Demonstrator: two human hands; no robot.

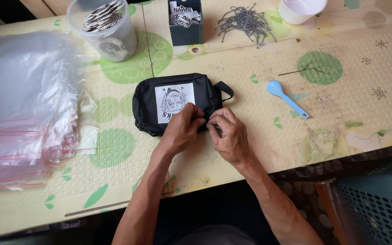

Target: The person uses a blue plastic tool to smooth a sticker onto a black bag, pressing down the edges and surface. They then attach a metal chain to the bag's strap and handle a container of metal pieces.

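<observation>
Both hands meet at the near edge of a small black fabric pouch point(178, 103) with a white square patch printed with a black drawing and a short loop strap at its right end. The left hand point(181, 129) lies over the pouch's lower right corner, its fingers curled and pinching the fabric edge. The right hand point(229, 134) sits just beside it, touching it at the fingertips, its fingers bent inward and pinched on something small at the same edge; what exactly it pinches cannot be told. The pouch lies flat on the bench point(259, 149), which is covered with a cream, embossed plastic sheet with green dots and leaves.

Well to the left of the left hand lies a stack of clear plastic zip bags with red seal lines point(23, 109). Beyond the hands, across the pouch, stand a clear round plastic tub of black-and-white round badges point(105, 29) and a dark teal box of printed paper tags point(185, 22). Farther beyond the right hand lie a heap of thin metal ball chains point(246, 22) and a white plastic cup point(301, 10). To the right of the right hand, apart from it, rests a light blue plastic spoon point(287, 98).
</observation>
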